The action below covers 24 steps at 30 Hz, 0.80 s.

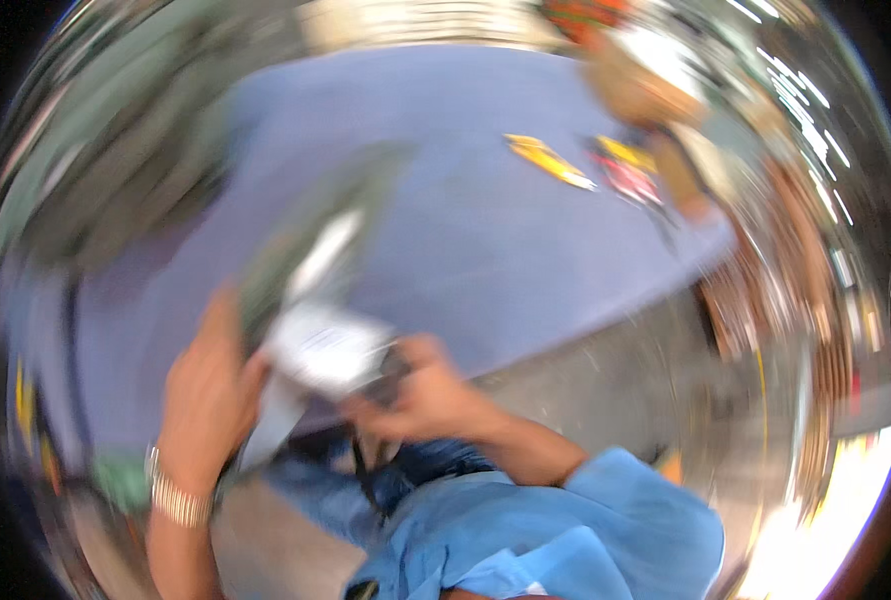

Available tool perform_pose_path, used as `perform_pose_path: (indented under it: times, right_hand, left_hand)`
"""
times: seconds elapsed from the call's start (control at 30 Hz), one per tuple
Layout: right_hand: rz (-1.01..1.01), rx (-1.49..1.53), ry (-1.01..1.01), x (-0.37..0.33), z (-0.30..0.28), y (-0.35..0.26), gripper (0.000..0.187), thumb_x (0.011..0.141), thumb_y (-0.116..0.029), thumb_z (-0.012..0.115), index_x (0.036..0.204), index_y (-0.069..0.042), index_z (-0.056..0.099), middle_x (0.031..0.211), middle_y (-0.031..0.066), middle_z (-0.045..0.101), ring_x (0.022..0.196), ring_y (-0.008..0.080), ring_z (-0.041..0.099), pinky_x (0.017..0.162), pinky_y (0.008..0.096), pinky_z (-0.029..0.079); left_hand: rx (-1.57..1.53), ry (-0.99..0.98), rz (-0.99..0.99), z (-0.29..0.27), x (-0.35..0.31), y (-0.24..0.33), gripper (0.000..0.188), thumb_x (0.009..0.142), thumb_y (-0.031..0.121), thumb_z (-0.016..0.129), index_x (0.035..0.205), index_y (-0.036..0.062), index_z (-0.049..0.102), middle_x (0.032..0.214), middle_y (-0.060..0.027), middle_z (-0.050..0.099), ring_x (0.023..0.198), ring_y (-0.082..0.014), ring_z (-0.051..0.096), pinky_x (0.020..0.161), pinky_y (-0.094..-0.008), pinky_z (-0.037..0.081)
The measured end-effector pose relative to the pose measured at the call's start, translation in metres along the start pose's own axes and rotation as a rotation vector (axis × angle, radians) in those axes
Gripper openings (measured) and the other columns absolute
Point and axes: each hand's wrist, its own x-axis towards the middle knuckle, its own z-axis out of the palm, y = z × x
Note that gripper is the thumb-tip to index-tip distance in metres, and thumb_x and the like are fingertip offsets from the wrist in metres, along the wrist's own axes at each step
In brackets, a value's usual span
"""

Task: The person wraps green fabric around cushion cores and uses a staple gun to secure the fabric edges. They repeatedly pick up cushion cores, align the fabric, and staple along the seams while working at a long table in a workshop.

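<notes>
Motion blurs much around my hands. My left hand (200, 385), with a metal bracelet at the wrist, is closed on the near end of a long dark green piece (270, 255) that looks like folded cloth. A white strip (327, 250) lies along that piece. Close beside it, my right hand (425, 395) grips a small dark object (390, 372), whose kind I cannot make out. Between the hands is a white printed label or sheet (330, 350), next to the dark object; whether they are joined is unclear.
A blue-covered table (445, 240) spreads before me. On it lie a yellow utility knife (550, 162) and red-and-yellow hand tools (627, 175) at the right. A dark green heap of cloth (125, 150) covers the far left. A brown box (645, 85) stands at the far right corner.
</notes>
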Motion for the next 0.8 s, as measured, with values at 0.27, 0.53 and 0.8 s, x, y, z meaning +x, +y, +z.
perform_pose_path:
  times: [0.27,0.53,0.8]
  right_hand:
    - [-0.265,-0.076,0.051,0.016,0.029,0.008,0.036,0.075,-0.003,0.073,0.105,0.002,0.053,0.085,0.0246,0.065,0.09,0.0486,0.065,0.071,0.052,0.049]
    - [-0.399,-0.044,0.077,0.029,0.038,0.011,0.034,0.076,-0.005,0.073,0.104,0.002,0.056,0.084,0.0243,0.065,0.088,0.0479,0.065,0.072,0.0516,0.049]
    - [-0.425,-0.076,0.098,0.012,0.034,0.012,0.032,0.078,-0.004,0.072,0.105,0.002,0.056,0.08,0.0232,0.064,0.086,0.0452,0.066,0.07,0.0498,0.048]
  left_hand:
    - [-0.005,-0.194,-0.01,-0.013,-0.006,-0.007,0.065,0.1,0.022,0.06,0.151,-0.0114,0.037,0.145,-0.0377,0.048,0.131,-0.0507,0.05,0.109,-0.0502,0.043]
    - [0.071,-0.204,-0.086,-0.03,-0.002,-0.002,0.066,0.098,0.018,0.062,0.151,-0.0114,0.036,0.142,-0.0386,0.05,0.129,-0.0511,0.052,0.107,-0.0504,0.044]
    - [0.019,-0.217,-0.066,-0.024,-0.002,0.009,0.067,0.096,0.016,0.064,0.151,-0.0092,0.038,0.134,-0.0402,0.054,0.12,-0.0548,0.055,0.101,-0.0528,0.046]
